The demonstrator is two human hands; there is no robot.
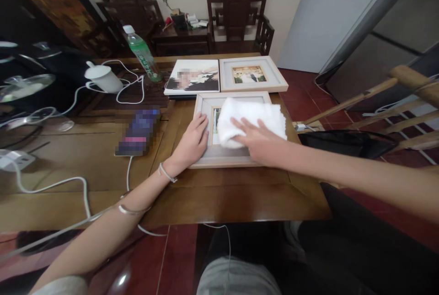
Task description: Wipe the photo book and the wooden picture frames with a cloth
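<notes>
Currently, the picture frame (219, 160) lies flat on the wooden table (222, 194), near its front edge and directly ahead of the person. A folded white cloth (254, 116) rests on the frame and covers most of the glass and the right rail.

Left hand (192, 142): palm down on the frame's left rail, fingers together and extended. Its grip is wide and flat and holds nothing. A thin bracelet (167, 174) sits at the wrist.

Right hand (255, 139): palm down on the near edge of the cloth, fingers spread. Its grip is wide. It presses on the cloth and does not close around it.

Behind the frame, touching or just beside its far rail, lie a second frame (254, 74) and, to its left, an unframed photo print (192, 77). A green bottle (143, 53) stands tilted in the view, just left of the print. A phone (139, 132) lies left of the left hand, with a white cable (82, 185) running from it off the front of the table.
</notes>
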